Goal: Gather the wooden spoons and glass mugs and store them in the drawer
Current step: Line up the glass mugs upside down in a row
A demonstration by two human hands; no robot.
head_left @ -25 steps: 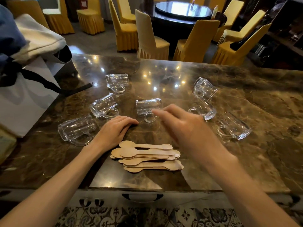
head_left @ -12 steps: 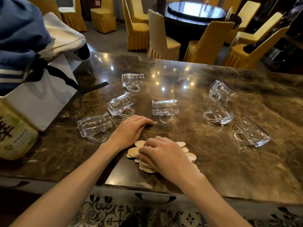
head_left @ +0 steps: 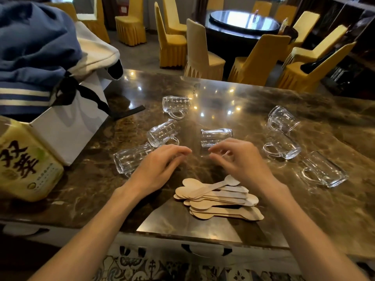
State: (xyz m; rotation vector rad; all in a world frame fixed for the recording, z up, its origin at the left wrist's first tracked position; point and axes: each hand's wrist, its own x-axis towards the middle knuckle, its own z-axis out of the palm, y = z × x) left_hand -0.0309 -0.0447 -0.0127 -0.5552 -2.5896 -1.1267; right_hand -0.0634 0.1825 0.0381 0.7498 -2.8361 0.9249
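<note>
A pile of flat wooden spoons lies near the front edge of the brown marble counter. Several clear glass mugs lie on their sides behind it: one in the middle, a group at the left, another group at the right. My left hand hovers left of the spoons, fingers loosely curled, holding nothing. My right hand is above the pile's far end, fingers loosely curled, also holding nothing. A drawer handle shows below the counter edge.
A white paper bag with blue and cream clothing stands at the left, beside a yellow-green package. Yellow-covered chairs and a dark round table stand beyond the counter.
My right hand pressed down on the spoon pile half a second ago and has now lifted off it. The spoons lie slightly shifted. The camera has moved closer and left.
</note>
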